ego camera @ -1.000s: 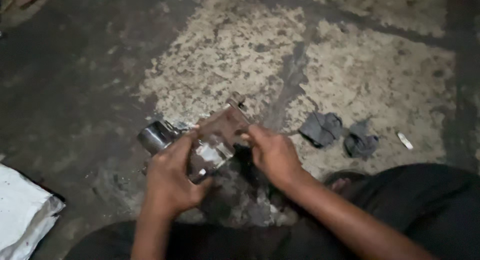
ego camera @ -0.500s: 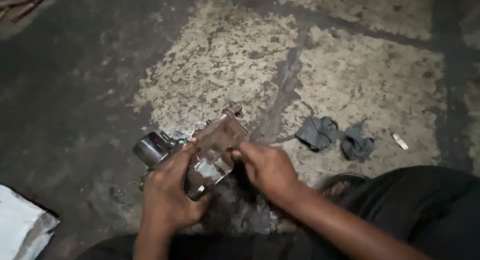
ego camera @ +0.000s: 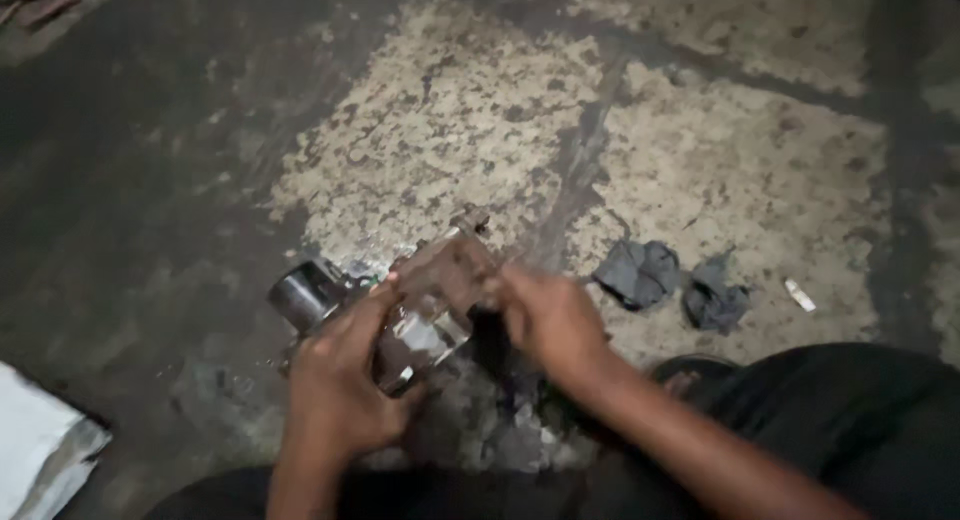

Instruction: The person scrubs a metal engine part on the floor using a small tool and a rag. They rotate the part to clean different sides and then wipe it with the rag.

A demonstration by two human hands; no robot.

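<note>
A: What is the central object, and how does it lie?
B: A grimy metal part (ego camera: 425, 300), held just above the floor (ego camera: 200, 180) near its lower middle. Its long axis runs obliquely, from a dark cylinder (ego camera: 305, 293) at the left end up to a small lug (ego camera: 470, 218) at the upper right. The cylinder's open end points left, toward the dark, oil-stained area.

A: How do the hands meet it?
B: The left hand (ego camera: 335, 380) grips the part from below, fingers curled closed around its shiny lower body. The right hand (ego camera: 550, 320) closes its fingers on the right side of the brown upper casing; whether they pinch something small there cannot be told, owing to blur.

A: What surrounds it?
B: Beneath and beyond lies a pale, speckled patch of the floor. Two crumpled dark rags (ego camera: 640, 272) (ego camera: 715, 300) rest to the right, near each other, with a small white scrap (ego camera: 800, 295) just beyond them. A white cloth (ego camera: 40, 450) occupies the lower left corner. The person's dark trousers (ego camera: 830, 420) fill the lower right.
</note>
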